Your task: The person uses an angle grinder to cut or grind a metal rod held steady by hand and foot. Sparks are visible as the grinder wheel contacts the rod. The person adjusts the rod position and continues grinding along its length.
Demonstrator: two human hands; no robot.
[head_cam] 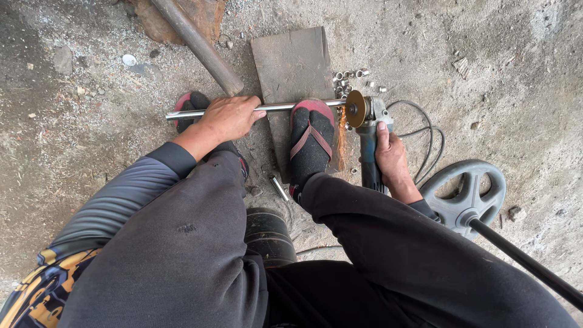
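My left hand [228,117] grips a thin shiny metal tube [276,107] that lies across a flat wooden block [291,61]. My right foot in a black sock and red sandal [311,141] presses on the tube. My right hand [392,159] holds a blue angle grinder [367,143] by its body. Its disc [356,108] meets the tube's right end, and orange sparks fall downward beside the foot. Several short cut tube pieces [350,81] lie on the ground just beyond the disc.
A thick rusty pipe [197,44] lies diagonally at the top. The grinder's cable [425,130] loops to the right. A grey spoked wheel on a black rod [464,194] sits at the right. One loose tube piece [279,188] lies between my legs. A black cylinder [267,234] is under me.
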